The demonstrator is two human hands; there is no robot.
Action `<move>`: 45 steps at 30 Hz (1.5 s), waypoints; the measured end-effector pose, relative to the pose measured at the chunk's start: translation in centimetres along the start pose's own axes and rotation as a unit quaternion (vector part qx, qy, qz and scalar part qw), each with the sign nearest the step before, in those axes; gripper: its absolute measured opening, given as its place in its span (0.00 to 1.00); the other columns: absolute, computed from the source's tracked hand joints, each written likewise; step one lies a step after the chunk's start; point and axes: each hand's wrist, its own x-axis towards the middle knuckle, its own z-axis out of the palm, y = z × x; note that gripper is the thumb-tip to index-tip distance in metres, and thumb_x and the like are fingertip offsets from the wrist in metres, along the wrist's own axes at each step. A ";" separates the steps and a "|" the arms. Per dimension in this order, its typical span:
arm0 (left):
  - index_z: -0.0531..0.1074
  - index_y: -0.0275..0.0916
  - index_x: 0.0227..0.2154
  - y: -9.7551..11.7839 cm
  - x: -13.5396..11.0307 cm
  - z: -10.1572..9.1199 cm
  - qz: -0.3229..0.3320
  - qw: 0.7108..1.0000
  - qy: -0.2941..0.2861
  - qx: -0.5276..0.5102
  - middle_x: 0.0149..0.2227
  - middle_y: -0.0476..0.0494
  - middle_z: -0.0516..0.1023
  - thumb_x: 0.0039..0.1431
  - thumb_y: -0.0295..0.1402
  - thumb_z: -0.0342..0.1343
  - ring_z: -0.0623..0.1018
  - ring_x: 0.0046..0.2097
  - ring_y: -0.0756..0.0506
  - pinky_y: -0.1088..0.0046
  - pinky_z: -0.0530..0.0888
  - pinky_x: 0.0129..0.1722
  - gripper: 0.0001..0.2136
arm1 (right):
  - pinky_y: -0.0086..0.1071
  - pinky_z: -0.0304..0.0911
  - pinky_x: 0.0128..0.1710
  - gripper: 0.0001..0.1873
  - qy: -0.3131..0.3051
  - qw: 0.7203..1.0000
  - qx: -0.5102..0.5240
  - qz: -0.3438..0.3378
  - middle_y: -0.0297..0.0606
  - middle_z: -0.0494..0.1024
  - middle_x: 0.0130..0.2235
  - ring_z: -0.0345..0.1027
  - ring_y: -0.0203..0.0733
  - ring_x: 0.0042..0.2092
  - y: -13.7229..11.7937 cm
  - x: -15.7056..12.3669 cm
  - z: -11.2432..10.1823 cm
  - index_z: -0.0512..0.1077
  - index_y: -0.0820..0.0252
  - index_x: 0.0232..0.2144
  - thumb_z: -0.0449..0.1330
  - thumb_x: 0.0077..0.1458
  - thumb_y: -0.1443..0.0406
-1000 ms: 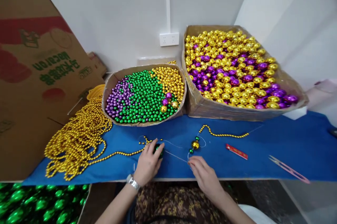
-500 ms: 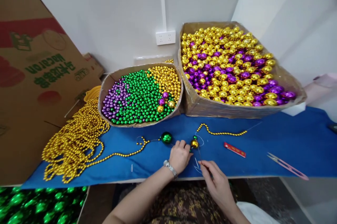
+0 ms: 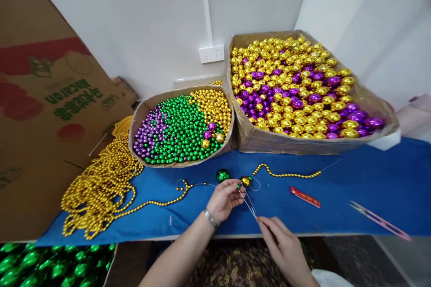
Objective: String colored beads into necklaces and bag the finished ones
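My left hand pinches a small green bead beside the large gold bead on the thin clear thread. A large green ball sits on the thread just left of the fingers. My right hand holds the thread's other end, pinched and pulled taut toward me near the table's front edge. The strand of small gold beads trails right from the gold bead. Another gold strand runs left toward a heap of gold strands.
A blue cloth covers the table. At the back stand a round box of small purple, green and gold beads and a big box of large gold and purple balls. A red stick, pink snips, a cardboard box and green balls lie around.
My left hand has left the large green ball and gone right to the small green bead by the gold bead. The green ball slid right along the thread. My right hand has drawn back with the thread.
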 end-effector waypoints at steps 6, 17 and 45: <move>0.70 0.34 0.39 0.4 0.1 0.2 0.008 0.999 0.007 -0.040 0.34 0.38 0.78 0.51 0.33 0.61 0.78 0.32 0.46 0.72 0.74 0.33 0.13 | 0.28 0.67 0.33 0.12 -0.026 0.999 -0.020 -0.017 0.39 0.75 0.31 0.72 0.39 0.32 0.5 -0.4 0.1 0.72 0.57 0.40 0.50 0.61 0.63; 0.71 0.33 0.37 0.1 0.1 0.5 0.015 0.998 0.006 -0.062 0.33 0.37 0.79 0.54 0.32 0.58 0.79 0.33 0.46 0.72 0.73 0.34 0.10 | 0.27 0.67 0.32 0.13 -0.035 0.999 -0.039 -0.005 0.39 0.76 0.30 0.73 0.39 0.31 1.0 -0.5 0.4 0.73 0.57 0.38 0.49 0.60 0.63; 0.70 0.33 0.36 -0.3 0.2 0.4 0.041 0.997 0.019 -0.058 0.33 0.37 0.79 0.52 0.35 0.60 0.79 0.34 0.45 0.71 0.73 0.36 0.12 | 0.27 0.68 0.31 0.13 -0.023 0.998 -0.055 -0.022 0.38 0.76 0.30 0.73 0.39 0.31 1.1 -0.8 0.4 0.73 0.56 0.38 0.49 0.60 0.63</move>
